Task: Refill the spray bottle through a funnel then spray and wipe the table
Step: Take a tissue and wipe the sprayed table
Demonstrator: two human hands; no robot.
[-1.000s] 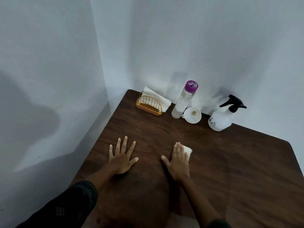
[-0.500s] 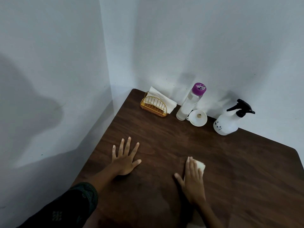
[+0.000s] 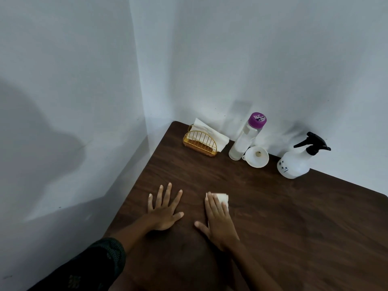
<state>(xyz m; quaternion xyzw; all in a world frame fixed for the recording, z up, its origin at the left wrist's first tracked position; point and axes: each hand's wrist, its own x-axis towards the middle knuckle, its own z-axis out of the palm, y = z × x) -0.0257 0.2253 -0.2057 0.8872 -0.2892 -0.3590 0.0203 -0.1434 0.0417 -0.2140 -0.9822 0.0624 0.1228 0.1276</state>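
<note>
Table, dark wood, fills white-walled corner.

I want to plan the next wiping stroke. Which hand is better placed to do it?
The right hand: it lies flat on the folded white tissue on the wooden table. The left hand rests spread and empty beside it.

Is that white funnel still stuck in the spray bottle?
No. The funnel lies on the table, beside the spray bottle, whose black trigger top is on.

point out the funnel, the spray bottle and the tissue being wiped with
funnel point(image 3: 257, 156), head view, on its white bowl
spray bottle point(image 3: 294, 164), head view, on its white body
tissue point(image 3: 222, 198), head view, on the part beyond the fingertips
</note>
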